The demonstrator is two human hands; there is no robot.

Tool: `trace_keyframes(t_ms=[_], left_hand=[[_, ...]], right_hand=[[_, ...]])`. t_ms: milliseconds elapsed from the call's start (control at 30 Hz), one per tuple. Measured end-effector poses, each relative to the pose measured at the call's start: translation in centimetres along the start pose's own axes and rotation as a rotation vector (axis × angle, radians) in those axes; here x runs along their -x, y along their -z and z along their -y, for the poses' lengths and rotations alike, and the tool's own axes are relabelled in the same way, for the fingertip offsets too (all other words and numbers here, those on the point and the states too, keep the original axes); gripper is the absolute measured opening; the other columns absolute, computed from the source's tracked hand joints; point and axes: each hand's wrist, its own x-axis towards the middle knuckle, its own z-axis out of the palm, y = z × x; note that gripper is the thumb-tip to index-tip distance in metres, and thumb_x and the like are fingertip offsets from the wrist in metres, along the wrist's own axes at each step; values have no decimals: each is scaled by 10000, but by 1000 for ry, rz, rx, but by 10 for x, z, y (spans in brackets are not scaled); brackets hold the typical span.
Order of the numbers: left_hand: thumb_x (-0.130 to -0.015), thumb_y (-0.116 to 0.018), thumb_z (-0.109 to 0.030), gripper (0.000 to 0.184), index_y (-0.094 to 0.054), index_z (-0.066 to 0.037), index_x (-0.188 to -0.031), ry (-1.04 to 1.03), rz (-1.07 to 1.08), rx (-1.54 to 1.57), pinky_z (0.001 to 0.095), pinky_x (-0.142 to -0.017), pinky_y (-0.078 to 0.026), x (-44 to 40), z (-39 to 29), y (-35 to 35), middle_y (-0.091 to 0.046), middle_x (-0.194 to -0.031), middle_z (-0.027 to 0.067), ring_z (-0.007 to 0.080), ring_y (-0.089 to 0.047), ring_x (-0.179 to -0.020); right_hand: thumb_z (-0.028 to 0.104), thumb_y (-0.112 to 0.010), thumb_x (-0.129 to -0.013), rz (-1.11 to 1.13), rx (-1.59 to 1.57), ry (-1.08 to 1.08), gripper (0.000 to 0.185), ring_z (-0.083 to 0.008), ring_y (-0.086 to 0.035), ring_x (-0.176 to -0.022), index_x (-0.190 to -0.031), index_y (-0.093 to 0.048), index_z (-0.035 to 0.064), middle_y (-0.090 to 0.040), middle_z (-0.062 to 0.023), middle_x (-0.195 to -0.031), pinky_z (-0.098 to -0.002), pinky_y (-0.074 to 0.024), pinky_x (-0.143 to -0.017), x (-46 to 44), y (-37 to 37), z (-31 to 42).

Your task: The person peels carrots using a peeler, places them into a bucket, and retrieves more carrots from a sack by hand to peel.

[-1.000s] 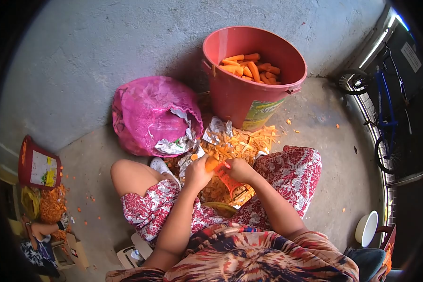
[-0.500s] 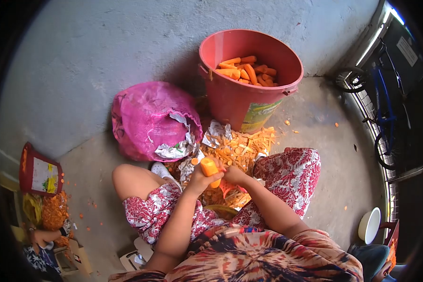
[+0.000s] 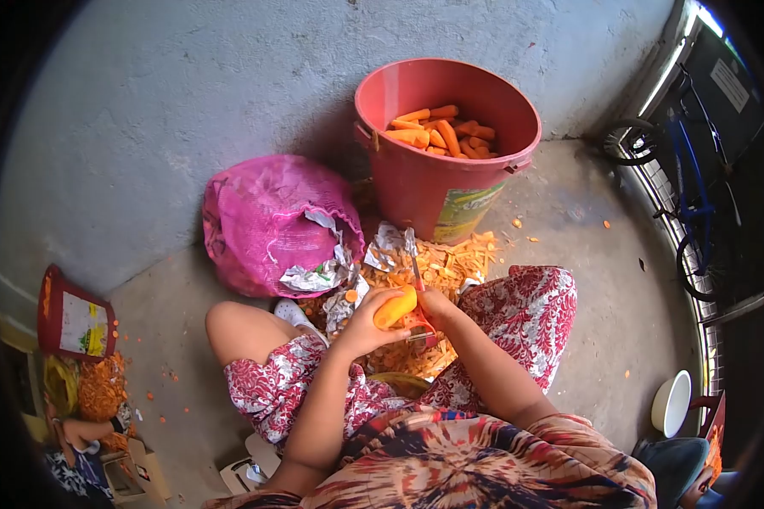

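My left hand [image 3: 367,328] is wrapped round a peeled orange carrot [image 3: 395,309], its thick end tilted up. Close beside it, my right hand [image 3: 437,308] is closed on a red peeler [image 3: 419,320], whose thin metal edge shows below the carrot. A narrow knife-like blade [image 3: 417,270] sticks up from the same hand; its handle is hidden in the fingers. Under both hands lies a heap of carrot peelings [image 3: 450,265], mixed with crumpled paper [image 3: 389,246].
A large red bucket [image 3: 450,182] of peeled carrots stands by the wall, with a pink mesh sack [image 3: 267,225] left of it. Another red bucket [image 3: 81,318] and a person's arm [image 3: 89,430] are at far left. A white basin [image 3: 671,405] and a bicycle [image 3: 692,204] are at right.
The carrot has turned and moved slightly right and down in my left hand. My right hand has turned, so the upward blade and the peeler's metal edge now show.
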Motion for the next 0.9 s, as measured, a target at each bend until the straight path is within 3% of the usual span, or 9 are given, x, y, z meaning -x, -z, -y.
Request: trace_keyframes(t_ms=[67, 167, 267, 400, 500, 700, 900], left_hand=[[-610, -725, -126, 579, -432, -51, -1105, -15, 54, 19, 317, -885, -343, 4, 14, 2, -443, -1123, 105, 203, -408, -1080], [-605, -729, -143, 594, -424, -43, -1104, 475, 137, 520, 308, -853, -366, 7, 7, 3, -503, -1032, 101, 206, -465, -1013], [-605, -714, -168, 545, -448, -21, -1057, 401, -159, 85, 314, -789, -407, 6, 25, -12, -548, -969, 117, 245, -536, -914], [-598, -668, -127, 498, -457, -11, -1033, 393, -65, 85, 293, -758, -411, 7, 37, -14, -558, -935, 112, 196, -543, -862], [-596, -669, -126, 471, -472, -3, -1005, 388, -164, 152, 294, -752, -413, 3, 33, -11, -565, -915, 98, 193, -544, -844], [-636, -712, -175, 396, -519, -21, -945, 285, -312, 215, 271, -705, -427, -6, 37, -1, -587, -856, 66, 147, -555, -780], [-640, -709, -176, 376, -540, -16, -934, 242, -268, 105, 275, -702, -430, -8, 34, 0, -596, -857, 70, 151, -561, -779]], right_hand=[[210, -476, -836, -131, 84, 55, 237, -158, -570, -621, -912, -539, -5, -578, -75, -757, -267, -464, -517, -3, 5, -1], [206, -487, -825, -213, 341, 231, 240, -130, -550, -598, -918, -557, -5, -580, -64, -735, -255, -450, -503, 8, -2, 7], [204, -488, -819, -268, 581, 308, 239, -117, -543, -601, -934, -565, 9, -578, -50, -696, -266, -438, -523, -3, 4, 2], [179, -473, -811, -236, 841, 473, 195, -137, -538, -609, -883, -558, 19, -565, -78, -646, -300, -417, -571, 34, -21, 19], [174, -475, -800, -189, 1001, 333, 176, -168, -540, -602, -845, -549, 21, -558, -105, -647, -305, -417, -575, 57, -33, 31], [166, -486, -720, -5, 1235, 530, 178, -346, -552, -746, -834, -528, 35, -574, -194, -754, -412, -424, -670, 58, -27, 24], [172, -494, -708, 3, 1294, 493, 192, -356, -542, -751, -839, -520, 33, -567, -202, -758, -424, -421, -671, 63, -32, 31]])
